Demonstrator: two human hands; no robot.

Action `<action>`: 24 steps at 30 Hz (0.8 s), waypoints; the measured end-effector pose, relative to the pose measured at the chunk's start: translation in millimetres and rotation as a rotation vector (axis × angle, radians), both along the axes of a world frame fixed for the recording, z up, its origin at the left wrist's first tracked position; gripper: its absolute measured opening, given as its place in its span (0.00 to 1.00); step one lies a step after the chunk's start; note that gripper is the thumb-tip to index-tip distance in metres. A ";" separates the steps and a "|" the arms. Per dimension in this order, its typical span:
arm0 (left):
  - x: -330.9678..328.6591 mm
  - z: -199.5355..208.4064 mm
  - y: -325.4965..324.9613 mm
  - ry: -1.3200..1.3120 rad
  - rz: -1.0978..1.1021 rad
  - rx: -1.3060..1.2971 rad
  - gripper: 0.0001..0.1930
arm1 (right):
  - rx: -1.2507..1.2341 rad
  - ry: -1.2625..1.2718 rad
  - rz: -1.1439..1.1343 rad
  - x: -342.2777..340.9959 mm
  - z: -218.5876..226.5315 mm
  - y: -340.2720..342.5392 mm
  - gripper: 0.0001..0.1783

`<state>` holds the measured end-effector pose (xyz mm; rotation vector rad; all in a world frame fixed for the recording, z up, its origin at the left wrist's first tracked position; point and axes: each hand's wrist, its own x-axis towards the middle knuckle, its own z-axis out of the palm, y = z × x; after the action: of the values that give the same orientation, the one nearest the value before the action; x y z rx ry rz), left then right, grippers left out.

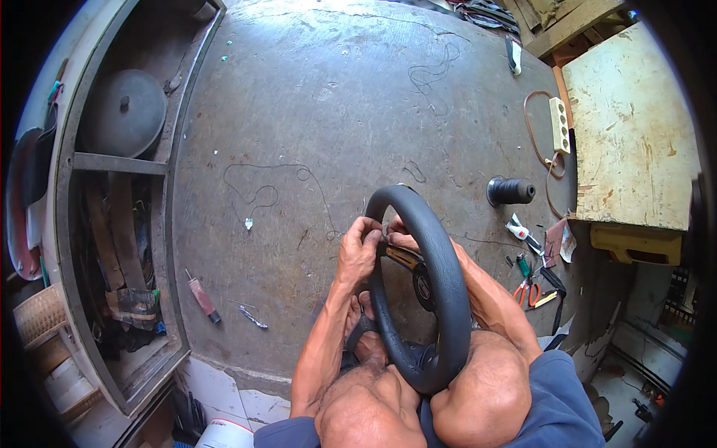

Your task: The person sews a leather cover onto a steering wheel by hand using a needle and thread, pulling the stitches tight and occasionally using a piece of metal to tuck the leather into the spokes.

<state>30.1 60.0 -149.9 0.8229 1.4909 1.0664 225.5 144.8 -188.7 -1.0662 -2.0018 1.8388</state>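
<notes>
A black steering wheel (442,287) stands tilted between my raised knees, its far-left rim closest to my hands. My left hand (357,250) is closed in a pinch against the outside of that rim. Through the wheel's opening comes my right hand (403,234), fingers pressed together at the rim's inner side. Whatever lies between the fingertips is too small to make out. Below them are a yellowish-brown spoke (403,258) and the dark hub (424,288). A thin dark thread (489,240) runs across the floor right of the wheel.
A dark thread spool (511,190) stands to the right, near orange-handled scissors (529,291) and a green-handled tool (523,265). Beyond lie a power strip (560,125) and wooden box (631,134). A pink-handled awl (202,299) lies left, beside an open-fronted cabinet (119,163).
</notes>
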 end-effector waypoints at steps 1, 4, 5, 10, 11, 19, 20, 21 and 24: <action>-3.2 1.7 0.7 -0.187 0.025 -0.036 0.04 | 0.013 -0.007 -0.010 1.6 -6.6 -2.6 0.14; -5.5 3.8 -2.5 -0.434 0.033 -0.107 0.06 | -0.070 -0.061 -0.128 7.9 -17.6 -5.8 0.15; -2.0 0.5 -2.4 -0.496 0.023 -0.100 0.06 | -0.011 -0.095 -0.109 11.9 -15.3 -2.8 0.16; -11.0 -1.3 -8.0 -0.506 0.129 -0.012 0.05 | -0.113 -0.010 -0.180 -3.1 31.9 -7.4 0.18; -16.7 1.5 -8.7 -0.490 0.147 0.007 0.05 | -0.114 0.094 -0.220 -4.2 29.4 -10.3 0.19; -16.1 3.4 -4.4 -0.432 0.065 -0.002 0.06 | -0.288 -0.161 -0.162 20.2 56.5 8.2 0.14; -13.1 1.7 -4.6 -0.316 0.028 0.002 0.07 | -0.324 -0.138 -0.273 25.5 63.3 14.1 0.14; -19.0 1.2 -8.9 -0.175 0.001 -0.002 0.07 | -0.369 -0.092 -0.373 22.2 62.3 17.4 0.14; -18.7 -7.6 -15.2 -0.030 0.021 0.017 0.07 | -0.064 -0.168 -0.435 31.1 42.2 27.2 0.14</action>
<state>11.4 44.8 -157.5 0.8011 1.4704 1.1041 256.6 172.0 -146.5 -1.5735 -1.6271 1.6332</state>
